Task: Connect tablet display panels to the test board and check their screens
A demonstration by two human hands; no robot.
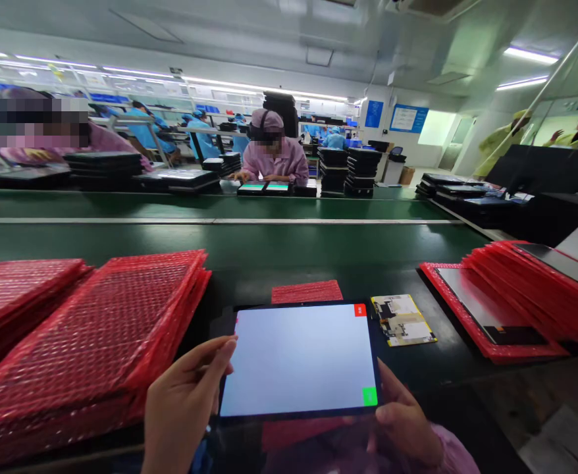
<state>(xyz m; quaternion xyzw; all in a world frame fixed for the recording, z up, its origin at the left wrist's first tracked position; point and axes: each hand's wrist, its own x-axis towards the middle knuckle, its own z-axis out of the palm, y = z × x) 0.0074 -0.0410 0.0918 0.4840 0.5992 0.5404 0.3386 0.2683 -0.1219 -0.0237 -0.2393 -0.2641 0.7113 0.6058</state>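
A tablet (299, 362) with a lit white screen is held over the dark work surface, tilted toward me. A red square marks its upper right corner, a green square its lower right. My left hand (185, 395) is closed at the left edge, thumb and forefinger pinched against the rim. My right hand (407, 418) grips the lower right corner, with the thumb at the front and the other fingers partly hidden. Beyond the tablet lies a red bubble-wrap piece (307, 291), partly covered by it. A circuit board or battery assembly (403, 320) lies just right of the tablet.
Red bubble-wrap pouches are stacked at left (96, 316) and right, where a display panel (486, 306) rests on one pouch (511, 352). A green conveyor belt (269, 240) runs across. Opposite, a co-worker (276, 155) sits near black stacks (363, 171).
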